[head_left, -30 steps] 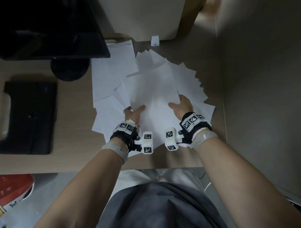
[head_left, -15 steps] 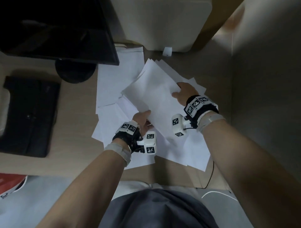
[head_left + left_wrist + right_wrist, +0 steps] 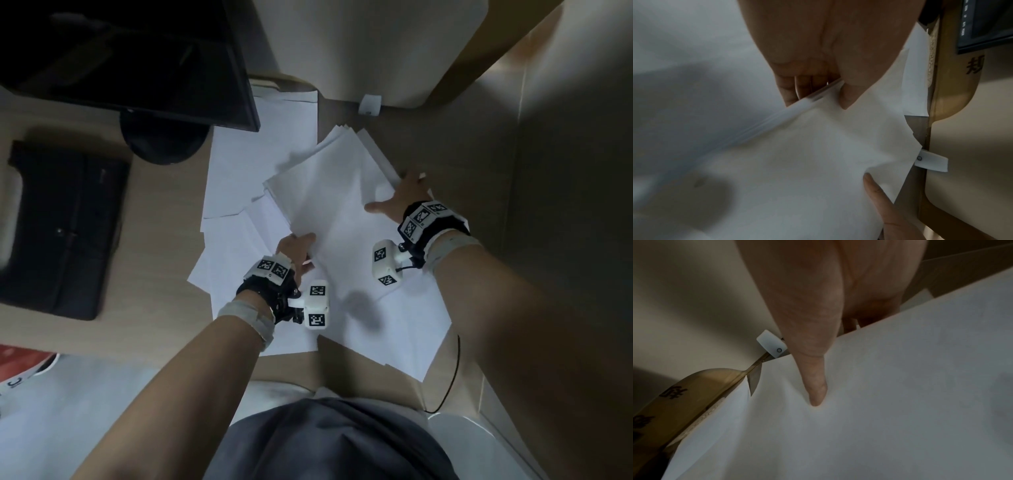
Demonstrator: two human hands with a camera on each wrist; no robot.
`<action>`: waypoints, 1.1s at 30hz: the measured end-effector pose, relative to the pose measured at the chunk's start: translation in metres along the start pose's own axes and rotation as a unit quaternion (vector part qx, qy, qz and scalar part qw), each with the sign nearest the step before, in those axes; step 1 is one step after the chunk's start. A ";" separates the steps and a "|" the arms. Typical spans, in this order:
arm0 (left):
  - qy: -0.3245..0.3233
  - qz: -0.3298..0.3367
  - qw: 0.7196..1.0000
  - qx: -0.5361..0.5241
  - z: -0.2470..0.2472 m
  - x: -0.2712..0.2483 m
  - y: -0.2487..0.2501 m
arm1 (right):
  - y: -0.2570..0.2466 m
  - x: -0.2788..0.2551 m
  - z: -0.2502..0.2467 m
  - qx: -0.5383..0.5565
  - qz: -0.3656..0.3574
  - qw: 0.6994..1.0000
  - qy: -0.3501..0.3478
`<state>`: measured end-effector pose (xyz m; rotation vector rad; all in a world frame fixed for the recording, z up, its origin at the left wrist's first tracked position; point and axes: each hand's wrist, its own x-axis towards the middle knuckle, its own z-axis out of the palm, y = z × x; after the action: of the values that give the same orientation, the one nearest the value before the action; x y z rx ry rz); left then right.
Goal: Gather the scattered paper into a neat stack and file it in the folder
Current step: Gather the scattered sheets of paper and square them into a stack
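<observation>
A loose bundle of white paper sheets [image 3: 329,192] lies tilted on the desk, over more scattered sheets [image 3: 233,260]. My left hand [image 3: 296,248] pinches the bundle's near-left edge [image 3: 813,99], thumb on top and fingers beneath. My right hand [image 3: 397,198] grips its right edge, thumb [image 3: 816,382] pressed on the top sheet and fingers under the edge. A pale folder or large sheet [image 3: 274,144] lies flat behind the pile, partly under the monitor; I cannot tell which.
A black monitor [image 3: 137,61] on a round stand [image 3: 161,144] stands at the back left. A black pouch [image 3: 65,233] lies at the left. A partition [image 3: 370,44] with a white clip [image 3: 370,104] closes the back, a wall panel [image 3: 565,205] the right.
The fanned sheets have been swept together into one tilted bundle. My right hand slid up and right along its edge; my left hand shifted right and took hold of the near-left edge.
</observation>
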<state>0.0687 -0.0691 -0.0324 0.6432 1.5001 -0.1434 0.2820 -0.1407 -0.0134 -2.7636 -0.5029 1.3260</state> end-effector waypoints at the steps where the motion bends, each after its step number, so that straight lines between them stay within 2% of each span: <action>1: 0.019 0.004 1.000 0.011 -0.003 0.002 0.000 | 0.000 -0.002 0.002 0.011 0.001 1.000 -0.006; 5: 0.111 0.056 0.989 0.075 -0.015 0.000 0.006 | 0.000 -0.019 0.017 0.049 0.023 0.998 -0.026; 11: 0.149 0.074 0.981 0.099 -0.034 -0.007 0.001 | 0.002 -0.055 0.049 0.064 0.057 0.995 -0.047; 15: 0.215 0.074 0.942 0.249 -0.052 -0.015 -0.006 | 0.002 -0.067 0.066 0.098 0.099 0.990 -0.030; 17: 0.207 0.080 0.943 0.248 -0.059 -0.014 -0.008 | 0.003 -0.068 0.069 0.109 0.100 0.989 -0.021; 20: 0.169 0.088 0.961 0.198 -0.059 -0.014 -0.005 | 0.003 -0.067 0.070 0.087 0.097 0.991 -0.032; 24: 0.160 0.101 0.968 0.166 -0.061 0.001 -0.009 | -0.008 -0.071 0.070 0.071 0.115 0.991 -0.009; 27: 0.135 0.101 0.976 0.137 -0.060 -0.015 -0.001 | -0.014 -0.064 0.071 0.118 0.125 0.985 -0.015; 30: 0.127 0.083 0.976 0.156 -0.062 -0.012 0.001 | -0.013 -0.060 0.069 0.126 0.134 0.982 -0.029; 33: 0.162 0.072 0.962 0.206 -0.067 -0.013 0.001 | -0.012 -0.058 0.068 0.090 0.122 0.988 -0.020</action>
<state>0.0092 -0.0402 -0.0157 1.1534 1.7473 -0.2513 0.1931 -0.1538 -0.0111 -2.7193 -0.0420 1.3967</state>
